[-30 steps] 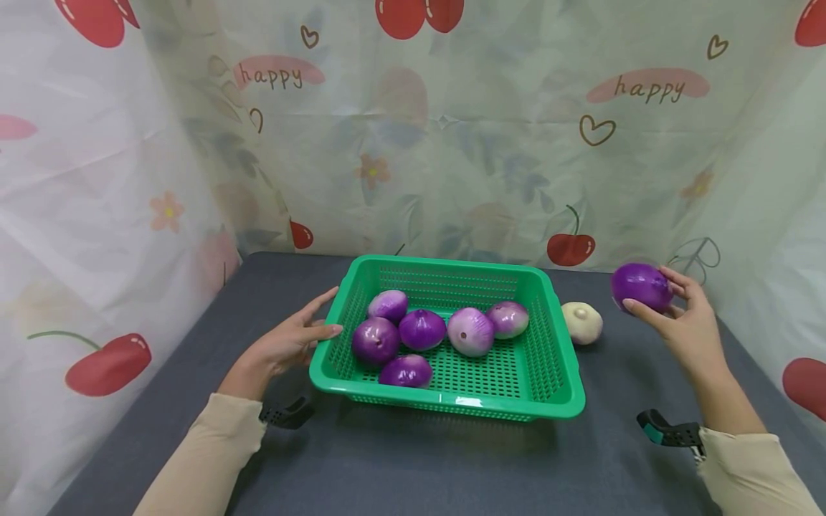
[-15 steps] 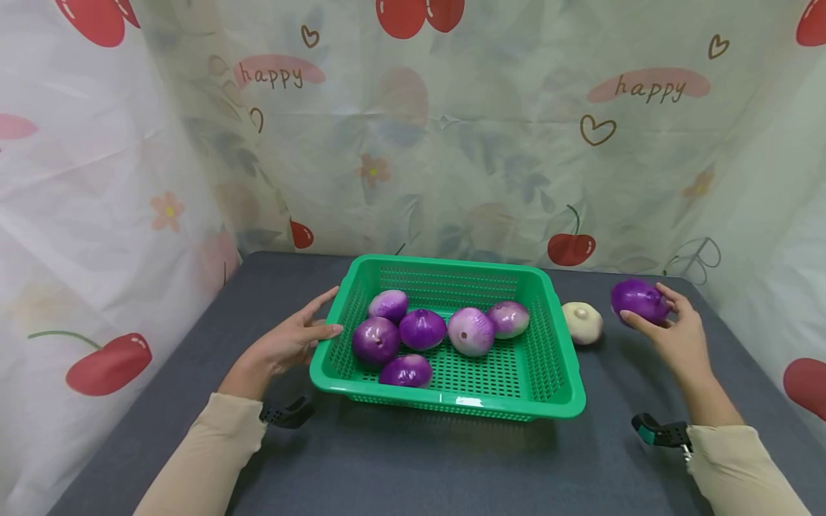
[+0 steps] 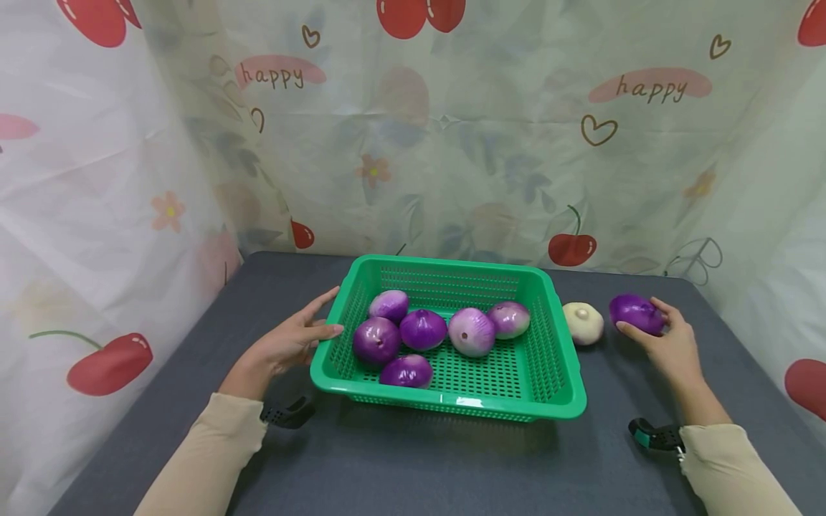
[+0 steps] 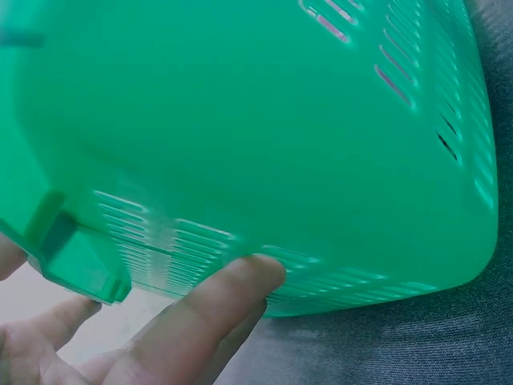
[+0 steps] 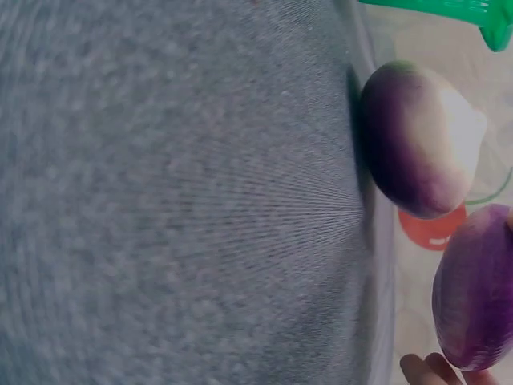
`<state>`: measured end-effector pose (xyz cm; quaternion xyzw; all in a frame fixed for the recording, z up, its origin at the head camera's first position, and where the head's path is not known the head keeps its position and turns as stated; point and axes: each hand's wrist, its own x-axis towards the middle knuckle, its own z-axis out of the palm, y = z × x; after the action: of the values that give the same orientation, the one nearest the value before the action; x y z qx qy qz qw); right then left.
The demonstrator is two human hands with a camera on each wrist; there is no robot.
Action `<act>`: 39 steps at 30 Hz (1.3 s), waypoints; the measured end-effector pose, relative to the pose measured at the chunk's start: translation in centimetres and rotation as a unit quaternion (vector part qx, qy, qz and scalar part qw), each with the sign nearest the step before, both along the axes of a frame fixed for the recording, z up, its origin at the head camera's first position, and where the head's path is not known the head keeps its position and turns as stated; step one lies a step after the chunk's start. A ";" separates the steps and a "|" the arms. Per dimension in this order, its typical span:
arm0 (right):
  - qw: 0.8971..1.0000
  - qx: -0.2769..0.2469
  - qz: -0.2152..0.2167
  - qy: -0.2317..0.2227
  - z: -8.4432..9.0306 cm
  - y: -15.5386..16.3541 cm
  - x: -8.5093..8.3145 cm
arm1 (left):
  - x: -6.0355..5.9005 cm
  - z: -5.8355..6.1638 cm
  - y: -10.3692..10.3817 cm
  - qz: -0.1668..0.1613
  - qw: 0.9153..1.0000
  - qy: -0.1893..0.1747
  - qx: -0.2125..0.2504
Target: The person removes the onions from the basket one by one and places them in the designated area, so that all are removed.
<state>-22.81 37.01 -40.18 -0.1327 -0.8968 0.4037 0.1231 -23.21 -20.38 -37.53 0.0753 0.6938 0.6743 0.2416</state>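
Observation:
My left hand [image 3: 288,345] holds the left rim of a green plastic basket [image 3: 452,411], thumb on the rim and fingers against the outer wall in the left wrist view. Several red onions lie in the basket, mostly on its left side, among them a dark one [image 3: 376,341] and a paler one [image 3: 472,332]. To the right of the basket, my right hand [image 3: 672,347] grips a purple onion [image 3: 635,313] between thumb and fingers. In the right wrist view that onion [image 5: 478,289] hangs a little above the table, beside a pale-and-purple onion [image 5: 417,138].
The pale onion [image 3: 584,323] sits on the dark grey table [image 3: 439,473] close against the basket's right side. A printed curtain [image 3: 452,179] hangs behind the table and along both sides. Both wrists wear black straps [image 3: 654,435].
My right hand has lowered the purple onion toward the table, moving slightly left beside the pale onion. The left hand and basket have stayed in place.

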 end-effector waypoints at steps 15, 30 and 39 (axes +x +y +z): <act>0.999 0.019 0.003 -0.043 -0.8 0.1 -0.3 | 0.0 0.0 0.0 -0.002 1.000 -0.002 0.004; 0.997 0.041 0.021 -0.069 -1.1 0.3 -0.4 | 0.0 0.0 0.0 0.001 1.000 -0.003 0.000; 0.996 0.042 0.024 -0.079 -1.1 0.2 -0.5 | 0.0 0.1 0.0 0.003 1.000 -0.003 -0.003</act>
<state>-23.27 37.24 -41.23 -0.1369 -0.9230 0.3564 0.0474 -23.16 -20.39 -37.46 0.0704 0.6955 0.6728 0.2424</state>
